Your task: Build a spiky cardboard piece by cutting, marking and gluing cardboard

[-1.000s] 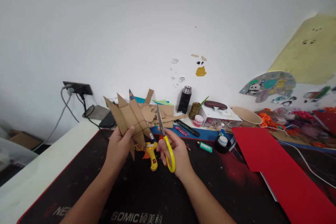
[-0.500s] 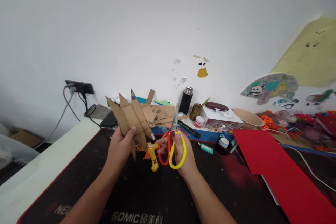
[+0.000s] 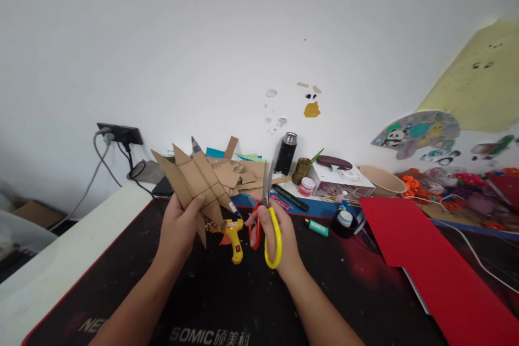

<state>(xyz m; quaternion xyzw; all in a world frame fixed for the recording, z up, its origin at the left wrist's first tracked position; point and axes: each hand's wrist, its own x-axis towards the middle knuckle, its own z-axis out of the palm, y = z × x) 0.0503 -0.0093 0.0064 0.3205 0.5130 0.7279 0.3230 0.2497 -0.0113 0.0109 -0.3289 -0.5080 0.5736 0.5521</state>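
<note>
Head view. Shifted slightly to the left since half a second ago: cardboard piece (image 3: 198,184), together with left hand (image 3: 178,230); scissors (image 3: 265,186) turned from a broad, face-on showing of both handle loops to a narrower, nearly edge-on one.

Left hand closed on the lower edge of the cardboard piece, thumb across its front, holding it raised above the counter (image 3: 121,259). Long axis of the cardboard piece slanted from upper left to lower right; three pointed tips directed up and to the left, a pencilled line crossing its middle.

Right hand (image 3: 281,235) closed through the red and yellow loops of the scissors. Long axis of the scissors close to upright, blades together, tip pointing up toward the wall, just to the right of the cardboard piece and apart from it.

Below and between the hands, lying on the black mat (image 3: 211,303): yellow glue gun (image 3: 234,233). Behind: heap of cardboard scraps (image 3: 239,173), dark flask (image 3: 286,154). To the right: red sheet (image 3: 425,265).
</note>
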